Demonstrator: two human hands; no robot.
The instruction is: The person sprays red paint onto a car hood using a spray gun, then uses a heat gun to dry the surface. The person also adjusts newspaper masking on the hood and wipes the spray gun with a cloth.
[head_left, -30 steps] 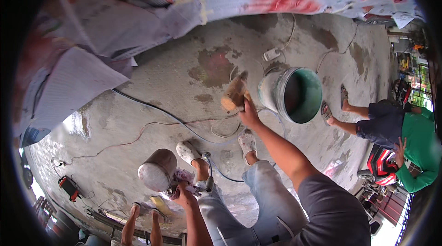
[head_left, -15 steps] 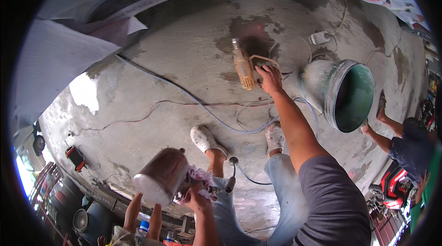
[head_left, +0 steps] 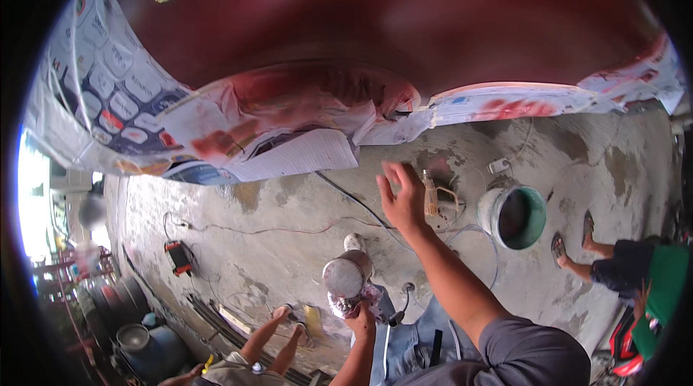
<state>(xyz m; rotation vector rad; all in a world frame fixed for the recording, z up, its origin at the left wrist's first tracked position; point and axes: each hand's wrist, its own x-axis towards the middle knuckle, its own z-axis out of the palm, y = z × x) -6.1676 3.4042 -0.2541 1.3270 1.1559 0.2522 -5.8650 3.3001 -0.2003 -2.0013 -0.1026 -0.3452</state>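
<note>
My left hand (head_left: pixel 360 318) is closed round a spray gun (head_left: pixel 346 275), whose metal cup is uppermost; a stained cloth (head_left: pixel 369 292) is bunched below the cup. My right hand (head_left: pixel 403 197) is held up in the air, empty, with its fingers apart. Beyond it, on the concrete, lies a yellowish heat gun (head_left: pixel 431 202), partly hidden by that hand. A glossy dark red vehicle panel (head_left: pixel 469 32) spans the top of the head view. Paint-smeared masking paper (head_left: pixel 267 108) hangs along its lower edge, just past my right fingers.
Right of the heat gun, a green-lined bucket (head_left: pixel 491 214) lies tipped on its side. A hose (head_left: pixel 364 205) and thin cables cross the concrete floor (head_left: pixel 274 256). A person in green (head_left: pixel 668 278) is at the right; another person's legs (head_left: pixel 271 335) show lower left, near a blue drum (head_left: pixel 155 343).
My right hand has left the heat gun and risen toward the panel. The view has tilted up, bringing the red panel in. The spray gun stays in my left hand.
</note>
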